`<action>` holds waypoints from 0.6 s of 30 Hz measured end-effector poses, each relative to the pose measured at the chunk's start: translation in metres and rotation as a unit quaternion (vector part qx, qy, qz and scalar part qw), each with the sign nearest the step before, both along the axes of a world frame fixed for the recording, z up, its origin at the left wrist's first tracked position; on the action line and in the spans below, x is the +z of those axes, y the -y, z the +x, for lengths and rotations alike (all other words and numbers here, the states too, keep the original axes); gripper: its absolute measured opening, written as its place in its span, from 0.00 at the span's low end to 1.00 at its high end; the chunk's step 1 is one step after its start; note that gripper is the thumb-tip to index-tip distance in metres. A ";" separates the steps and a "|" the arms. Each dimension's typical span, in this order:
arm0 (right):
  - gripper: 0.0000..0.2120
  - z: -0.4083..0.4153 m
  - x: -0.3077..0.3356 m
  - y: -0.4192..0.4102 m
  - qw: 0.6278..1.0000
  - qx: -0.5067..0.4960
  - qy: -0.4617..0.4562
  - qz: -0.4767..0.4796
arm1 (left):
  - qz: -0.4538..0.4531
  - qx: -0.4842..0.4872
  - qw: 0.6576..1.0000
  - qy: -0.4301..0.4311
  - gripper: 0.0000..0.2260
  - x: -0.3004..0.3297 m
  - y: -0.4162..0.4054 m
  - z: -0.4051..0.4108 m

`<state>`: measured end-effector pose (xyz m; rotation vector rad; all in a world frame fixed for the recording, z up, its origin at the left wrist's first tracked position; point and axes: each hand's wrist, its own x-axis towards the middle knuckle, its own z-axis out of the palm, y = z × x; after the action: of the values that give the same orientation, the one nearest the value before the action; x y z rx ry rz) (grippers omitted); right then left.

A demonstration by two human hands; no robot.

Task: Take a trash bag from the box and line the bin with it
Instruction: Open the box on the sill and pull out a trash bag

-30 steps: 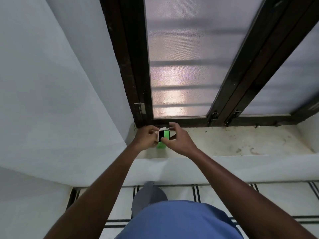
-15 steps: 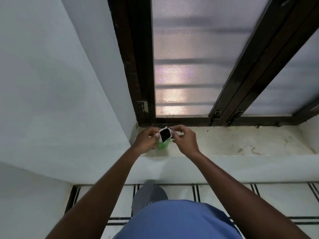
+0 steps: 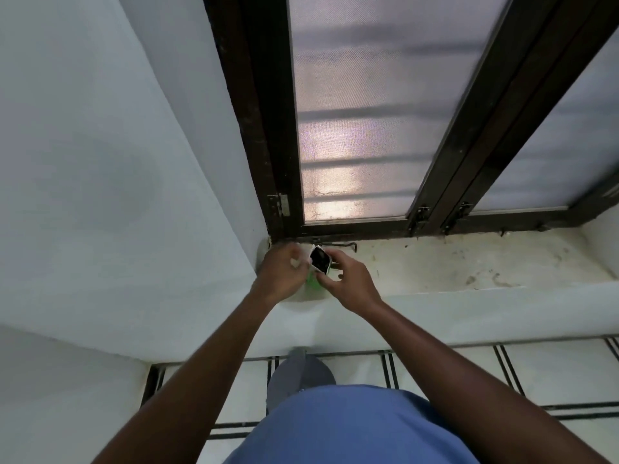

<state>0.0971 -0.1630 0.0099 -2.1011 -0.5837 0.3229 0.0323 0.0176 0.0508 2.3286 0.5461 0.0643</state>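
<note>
I hold a small trash bag box (image 3: 320,260) over the left end of the window sill (image 3: 469,266). It has a green body and white edges, and its open end faces me with black inside. My left hand (image 3: 283,274) grips its left side and is blurred by motion. On the lower right side are the fingers of my right hand (image 3: 350,284). No bag shows outside the box. I see no bin that I can name for sure.
A dark-framed window (image 3: 361,128) with frosted panes stands behind the sill, with a metal latch hook (image 3: 338,246) at its base. A white wall (image 3: 100,162) closes the left side. Below is tiled floor (image 3: 552,373) and a grey rounded shape (image 3: 299,376), partly hidden by my blue shirt.
The box has tilted so that its open black end faces up and left. My left hand has shifted along its left side, and my right hand has dropped to its lower right edge.
</note>
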 end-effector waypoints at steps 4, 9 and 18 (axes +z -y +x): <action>0.27 0.000 -0.002 -0.003 1.000 0.008 0.007 -0.003 | 0.134 -0.099 0.986 0.015 0.12 0.016 0.005 0.013; 0.29 0.002 0.002 -0.001 1.000 0.019 -0.002 -0.007 | 0.266 -0.171 0.944 -0.097 0.12 0.035 0.003 0.038; 0.32 0.008 0.003 0.002 0.999 0.045 -0.022 -0.003 | 0.374 -0.259 0.855 -0.250 0.17 0.070 0.018 0.080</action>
<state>0.1051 -0.1651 0.0125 -2.0721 -0.6536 0.4209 0.1121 0.0000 0.1206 3.2041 0.0944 -0.7273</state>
